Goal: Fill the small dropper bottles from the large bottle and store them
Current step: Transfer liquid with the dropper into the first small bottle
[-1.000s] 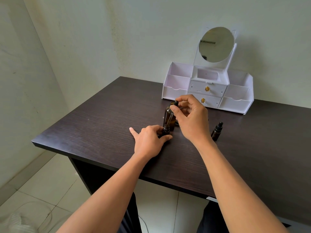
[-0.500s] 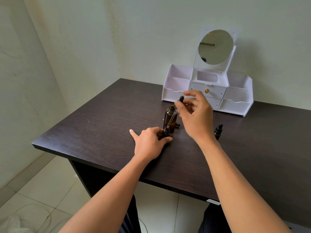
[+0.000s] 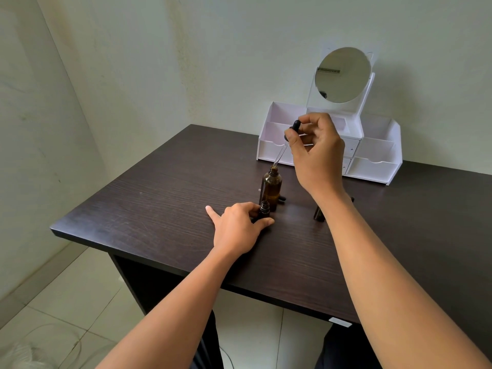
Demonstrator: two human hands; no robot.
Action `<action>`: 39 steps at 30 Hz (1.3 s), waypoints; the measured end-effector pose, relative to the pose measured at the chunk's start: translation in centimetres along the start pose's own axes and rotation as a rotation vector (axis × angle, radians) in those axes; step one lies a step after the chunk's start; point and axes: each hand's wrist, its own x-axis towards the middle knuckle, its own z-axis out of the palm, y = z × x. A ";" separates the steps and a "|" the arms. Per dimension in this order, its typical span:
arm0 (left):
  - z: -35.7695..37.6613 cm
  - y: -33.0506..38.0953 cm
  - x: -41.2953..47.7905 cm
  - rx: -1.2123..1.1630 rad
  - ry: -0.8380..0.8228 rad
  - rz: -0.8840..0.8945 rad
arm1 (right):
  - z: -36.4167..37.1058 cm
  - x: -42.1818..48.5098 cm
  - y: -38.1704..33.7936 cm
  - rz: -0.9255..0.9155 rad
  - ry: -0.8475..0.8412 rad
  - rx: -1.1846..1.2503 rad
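A large amber bottle point(image 3: 271, 186) stands open on the dark table point(image 3: 165, 209). My right hand point(image 3: 316, 153) pinches a dropper point(image 3: 286, 145) by its black bulb, and the glass tip hangs just over the large bottle's mouth. In front of it stands a small open dropper bottle point(image 3: 264, 209), which my left hand point(image 3: 237, 230) grips at the base. Another small capped bottle point(image 3: 319, 213) stands to the right, partly hidden behind my right forearm.
A white organizer point(image 3: 378, 161) with open compartments, small drawers and a round mirror point(image 3: 343, 75) stands at the back against the wall. A small dark cap point(image 3: 282, 198) lies beside the large bottle. The table's front and left edges drop to a tiled floor.
My right hand lifted the dropper out of the small bottle and carried it up and back, over the large bottle's mouth. The left hand stayed on the small bottle.
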 end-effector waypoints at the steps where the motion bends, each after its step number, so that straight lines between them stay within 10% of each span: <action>1: 0.0 0.0 0.0 -0.001 0.002 0.000 | 0.1 0.0 0.1 0.008 -0.023 -0.014; 18: 0.1 -0.1 0.2 0.005 -0.002 -0.005 | 1.2 -1.0 2.8 0.154 -0.317 -0.267; 30: 0.1 -0.2 0.1 -0.019 0.015 0.005 | 0.4 -1.6 3.9 0.177 -0.153 -0.255; 39: 0.3 -0.2 0.2 0.007 0.021 0.011 | 0.9 -4.5 6.8 0.379 -0.503 -0.559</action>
